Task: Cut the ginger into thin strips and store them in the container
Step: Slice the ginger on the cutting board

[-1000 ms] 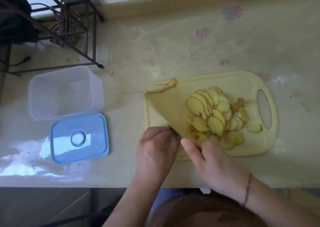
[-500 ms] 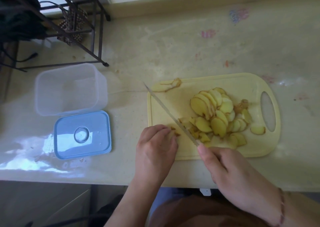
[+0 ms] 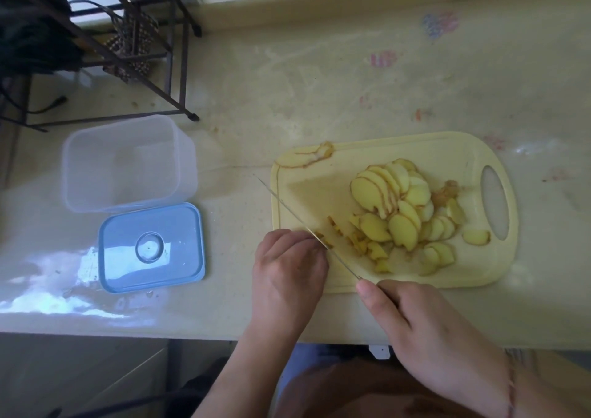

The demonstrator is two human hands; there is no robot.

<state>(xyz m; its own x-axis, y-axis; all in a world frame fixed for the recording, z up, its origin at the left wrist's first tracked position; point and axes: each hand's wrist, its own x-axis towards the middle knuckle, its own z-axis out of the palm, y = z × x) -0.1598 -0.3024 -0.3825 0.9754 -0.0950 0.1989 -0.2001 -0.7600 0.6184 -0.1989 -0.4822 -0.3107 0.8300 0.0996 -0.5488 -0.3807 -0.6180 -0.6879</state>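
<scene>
Both hands work at the board's (image 3: 319, 190) near-left edge: right hand (image 3: 425, 331) gripping knife (image 3: 297, 216), left hand (image 3: 289, 270) curled on ginger (image 3: 321, 237).

Left hand (image 3: 289, 267): I see it bare, no ring, no band.
Right hand (image 3: 425, 331): bare as well.
Right wrist: I make out a thin reddish cord bracelet (image 3: 511, 385), lower right.
Forearms: bare, no sleeves showing.
Clothing: I see a brownish-orange garment (image 3: 367, 395) at bottom centre.

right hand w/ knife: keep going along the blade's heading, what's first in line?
Past the right hand, the knife tip already overhangs the cutting board; next looks like bare counter, then probably the container.
</scene>
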